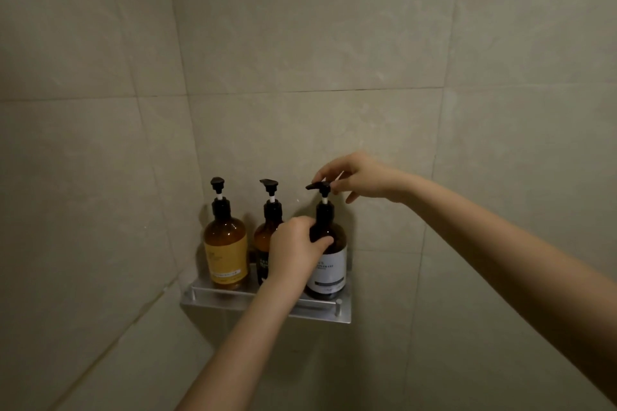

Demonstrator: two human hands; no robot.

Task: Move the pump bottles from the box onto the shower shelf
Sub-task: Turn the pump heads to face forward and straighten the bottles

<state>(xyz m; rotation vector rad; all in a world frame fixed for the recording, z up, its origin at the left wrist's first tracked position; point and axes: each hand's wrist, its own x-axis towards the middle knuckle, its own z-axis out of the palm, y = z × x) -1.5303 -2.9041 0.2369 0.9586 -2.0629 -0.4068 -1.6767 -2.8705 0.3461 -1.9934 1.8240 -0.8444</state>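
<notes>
While my R hand [359, 177] pinches the pump head [319, 186] of the white-label bottle [327, 264], my L hand [295, 252] grips its shoulder, w/ it standing upright at the shelf's [213, 299] right end beside the dark-label bottle [263, 237] and yellow-label bottle [226, 250].

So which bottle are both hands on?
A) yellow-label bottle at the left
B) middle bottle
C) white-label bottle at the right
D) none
C: the left hand grips the white-label bottle by its shoulder, and the right hand pinches its pump head.
</notes>
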